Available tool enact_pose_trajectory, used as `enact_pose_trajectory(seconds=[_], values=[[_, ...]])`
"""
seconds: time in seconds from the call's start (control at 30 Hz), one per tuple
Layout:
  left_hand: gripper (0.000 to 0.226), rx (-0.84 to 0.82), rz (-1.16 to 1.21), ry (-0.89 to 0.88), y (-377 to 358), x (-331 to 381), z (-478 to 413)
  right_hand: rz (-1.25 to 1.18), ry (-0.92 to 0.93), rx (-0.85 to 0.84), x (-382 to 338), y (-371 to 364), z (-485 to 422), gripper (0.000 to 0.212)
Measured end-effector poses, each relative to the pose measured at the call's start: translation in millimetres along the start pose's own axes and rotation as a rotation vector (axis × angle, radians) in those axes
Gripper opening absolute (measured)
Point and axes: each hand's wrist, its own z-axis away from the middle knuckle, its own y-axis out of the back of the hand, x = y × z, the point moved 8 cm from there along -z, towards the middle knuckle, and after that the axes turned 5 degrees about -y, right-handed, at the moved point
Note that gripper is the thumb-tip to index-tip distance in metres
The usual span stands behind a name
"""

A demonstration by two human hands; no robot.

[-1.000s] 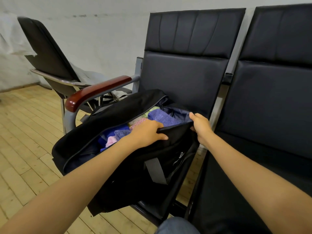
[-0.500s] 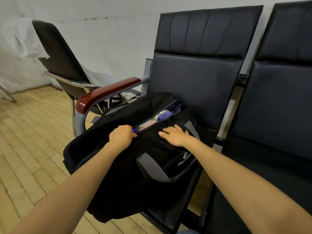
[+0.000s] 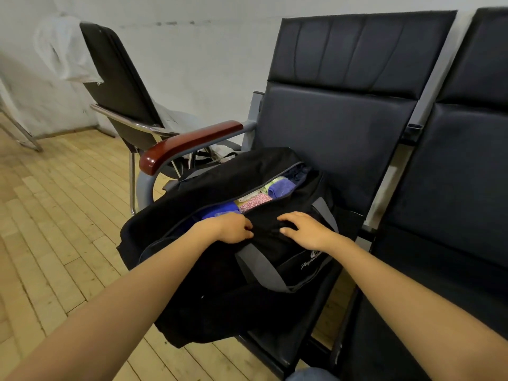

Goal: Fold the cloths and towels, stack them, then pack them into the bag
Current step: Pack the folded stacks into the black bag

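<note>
A black duffel bag [image 3: 220,270] with grey straps lies on the left seat of a row of dark chairs. Its top opening is a narrow slit, and folded cloths [image 3: 254,200] show through it: blue, pink patterned, pale yellow and purple. My left hand [image 3: 231,226] grips the near edge of the opening, fingers curled on the black fabric. My right hand [image 3: 305,229] rests on the bag's near flap beside it, fingers bent and spread on the fabric.
The bag overhangs the seat's front edge. A chair arm with a red-brown wooden pad [image 3: 189,144] runs just left of the bag. A second dark seat [image 3: 439,229] is at right. Another chair [image 3: 121,86] with a white cloth draped on it stands on the wooden floor [image 3: 55,229].
The bag's opening has been drawn much narrower than a second ago. My right hand has moved from the far right end of the opening to the near flap beside my left hand.
</note>
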Motion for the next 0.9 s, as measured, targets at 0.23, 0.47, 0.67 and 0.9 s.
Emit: enact_pose_trajectory(seconds=[0.23,0.47,0.67,0.9], values=[[0.027,0.426,0.321,0.057,60,4,-11,-0.028,-0.193,0.272,5,30,4,0.048],[0.025,0.488,0.575,0.037,59,59,-88,-0.107,-0.289,0.347,47,45,6,0.054],[0.024,0.523,0.797,0.084,55,66,-140,-0.321,-0.299,0.322,74,46,-9,0.065],[0.036,0.506,1.165,0.341,51,-4,-125,-0.216,-0.214,0.307,72,39,-14,0.058]])
